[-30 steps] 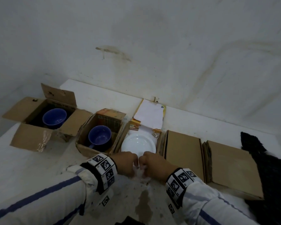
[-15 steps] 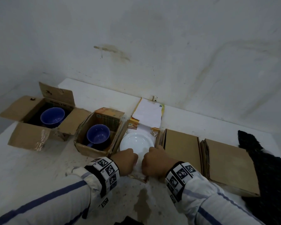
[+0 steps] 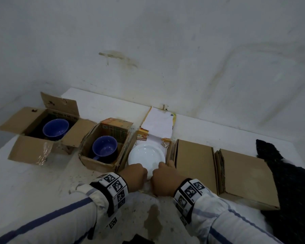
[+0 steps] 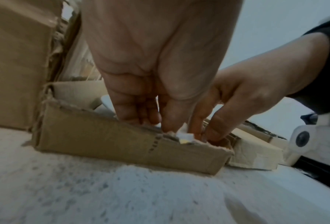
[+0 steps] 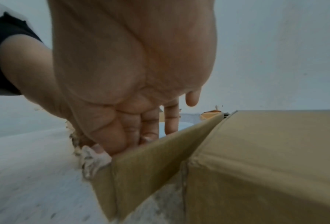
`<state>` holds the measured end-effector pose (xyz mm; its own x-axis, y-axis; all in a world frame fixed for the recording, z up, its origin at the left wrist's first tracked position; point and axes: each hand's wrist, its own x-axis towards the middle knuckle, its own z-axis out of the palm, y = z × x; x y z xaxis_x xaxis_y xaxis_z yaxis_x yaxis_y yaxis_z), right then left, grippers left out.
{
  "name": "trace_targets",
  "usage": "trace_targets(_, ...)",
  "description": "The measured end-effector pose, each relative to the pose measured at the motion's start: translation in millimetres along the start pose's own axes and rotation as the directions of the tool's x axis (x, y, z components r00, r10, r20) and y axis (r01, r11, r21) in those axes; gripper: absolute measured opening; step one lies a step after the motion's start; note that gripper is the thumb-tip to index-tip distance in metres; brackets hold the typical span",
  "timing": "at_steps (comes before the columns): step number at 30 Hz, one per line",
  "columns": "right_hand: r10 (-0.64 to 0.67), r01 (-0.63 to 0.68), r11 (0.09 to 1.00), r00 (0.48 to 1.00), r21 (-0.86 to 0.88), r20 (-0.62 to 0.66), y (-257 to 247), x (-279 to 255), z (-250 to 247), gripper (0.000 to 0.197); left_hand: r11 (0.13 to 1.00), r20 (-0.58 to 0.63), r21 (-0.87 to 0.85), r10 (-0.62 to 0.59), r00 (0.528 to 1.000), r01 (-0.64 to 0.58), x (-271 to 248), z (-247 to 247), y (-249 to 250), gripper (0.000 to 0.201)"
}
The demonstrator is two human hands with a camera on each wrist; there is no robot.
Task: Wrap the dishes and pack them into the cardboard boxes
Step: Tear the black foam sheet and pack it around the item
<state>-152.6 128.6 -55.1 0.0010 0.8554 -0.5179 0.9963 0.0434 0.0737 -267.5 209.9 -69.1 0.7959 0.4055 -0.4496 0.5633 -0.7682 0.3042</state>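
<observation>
A white plate [image 3: 146, 154] lies flat in a shallow open cardboard box [image 4: 102, 139] at the table's middle. My left hand [image 3: 136, 176] and right hand [image 3: 163, 180] meet at the plate's near rim, knuckles up. In the left wrist view the left hand [image 4: 154, 119] reaches down over the box's near wall, and a scrap of white wrapping paper [image 4: 184, 134] is pinched between its thumb and the right hand [image 4: 206, 125]. In the right wrist view the right hand [image 5: 137, 136] dips inside the torn wall beside the paper [image 5: 91, 157]. The plate's near edge is hidden.
A blue bowl [image 3: 55, 129] sits in an open box at far left, a blue cup [image 3: 105, 147] in the box beside the plate. Two closed cardboard boxes [image 3: 194, 164] [image 3: 246, 175] lie to the right, then black cloth [image 3: 289, 191]. A white sheet [image 3: 158, 124] lies behind the plate.
Both hands have moved forward and down from just in front of the box to the plate's near rim, carrying the white paper with them.
</observation>
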Motion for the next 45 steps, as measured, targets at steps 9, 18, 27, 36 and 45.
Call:
trace_targets(9, 0.34, -0.096, 0.746, 0.906, 0.659, -0.253, 74, -49, -11, 0.023, 0.996, -0.202, -0.086, 0.014, 0.979, -0.032, 21, -35, 52, 0.026)
trace_targets(18, 0.735, -0.363, 0.545, 0.641, 0.756, -0.222, 174, -159, 52, 0.023, 0.907, -0.206, -0.374, 0.122, 0.971, -0.193, 82, -31, 210, 0.021)
trace_targets(27, 0.835, -0.716, 0.342, 0.529, 0.608, 0.153, 253, -243, 133, 0.047, 0.858, -0.11, -0.459, 0.204, 0.973, -0.231, 122, 3, 335, 0.028)
trace_targets(36, 0.819, -0.615, 0.463, 0.572, 0.639, -0.042, 268, -250, 162, 0.031, 0.87, -0.112, -0.445, 0.181, 0.977, -0.213, 126, 8, 358, 0.03)
trace_targets(45, 0.805, -0.181, 0.311, 0.572, 0.933, -0.158, 272, -249, 93, 0.011, 0.464, -0.19, -0.837, 0.247, 0.95, -0.288, 103, -8, 359, 0.061)
